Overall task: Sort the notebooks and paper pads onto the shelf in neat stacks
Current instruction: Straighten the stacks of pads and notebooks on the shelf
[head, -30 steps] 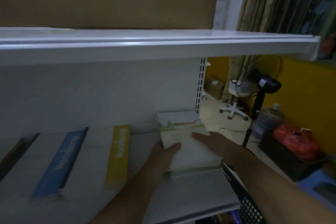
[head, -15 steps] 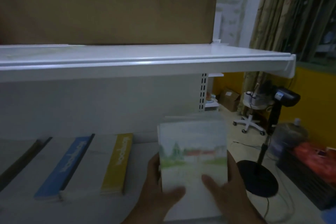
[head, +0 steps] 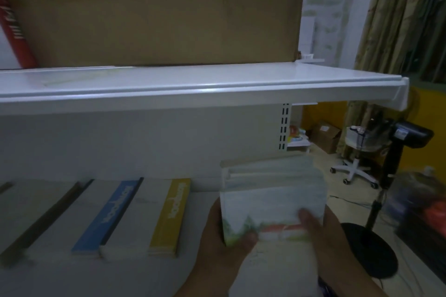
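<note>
Here, both of my hands hold a thick stack of paper pads [head: 272, 200] in front of me, tilted up over the right end of the lower shelf [head: 96, 275]. My left hand [head: 224, 243] curls round the stack's left edge with the thumb pressed on the cover; my right hand [head: 330, 243] grips the right edge, thumb likewise on the cover. The top cover shows a pale painted landscape with green trees and a red shape, all blurred.

To the left, notebooks lie flat in a row on the white shelf: a yellow-banded notebook [head: 170, 214], just beside it a blue-banded notebook [head: 108, 214], then darker ones too blurred to make out. Above them runs an upper shelf [head: 193, 87], also white, with a large brown cardboard panel [head: 156, 12] standing on it.

Past the shelves' right end the room is dim: patterned curtains [head: 398, 19], a yellow wall [head: 321, 113], a cardboard box [head: 325, 135] on the floor, a white swivel-chair base [head: 352, 171] and a black stand [head: 371, 248] with a round foot.
</note>
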The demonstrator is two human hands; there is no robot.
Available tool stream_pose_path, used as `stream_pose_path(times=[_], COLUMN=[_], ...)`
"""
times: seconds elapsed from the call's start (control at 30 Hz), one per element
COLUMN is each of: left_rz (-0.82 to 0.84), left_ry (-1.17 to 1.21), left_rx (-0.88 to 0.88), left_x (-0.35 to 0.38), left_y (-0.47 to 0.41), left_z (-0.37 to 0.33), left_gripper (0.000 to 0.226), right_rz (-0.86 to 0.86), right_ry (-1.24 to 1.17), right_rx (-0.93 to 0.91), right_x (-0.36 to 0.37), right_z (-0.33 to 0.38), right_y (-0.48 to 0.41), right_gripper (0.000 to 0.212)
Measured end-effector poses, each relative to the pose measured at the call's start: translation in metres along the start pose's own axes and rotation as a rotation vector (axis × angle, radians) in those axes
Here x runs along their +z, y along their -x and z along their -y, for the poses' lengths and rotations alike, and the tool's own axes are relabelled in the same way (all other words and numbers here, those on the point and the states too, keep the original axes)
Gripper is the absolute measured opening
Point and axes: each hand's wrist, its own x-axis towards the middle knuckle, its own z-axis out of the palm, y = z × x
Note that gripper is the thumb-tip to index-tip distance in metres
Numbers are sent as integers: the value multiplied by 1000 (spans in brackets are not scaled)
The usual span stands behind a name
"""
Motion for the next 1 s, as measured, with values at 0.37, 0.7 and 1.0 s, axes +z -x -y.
stream_pose_path(times=[0.37,0.7,1.0], left_rz=[-156,-206,-143], left_ry=[-111,-52,-24], left_rx=[-54,-75,-38], left_x=[-9,-13,-10], left_y=[8,6,-3], left_z=[-18,-15,-26], left_gripper=[77,93,57], right_rz=[-215,-148,-145], right_ry=[29,-31,-57], right_rx=[-260,-174,-167], right_x=[42,37,36], right_z=[-19,-20,-16], right_y=[-7,5,-2], right_gripper=[109,146,64])
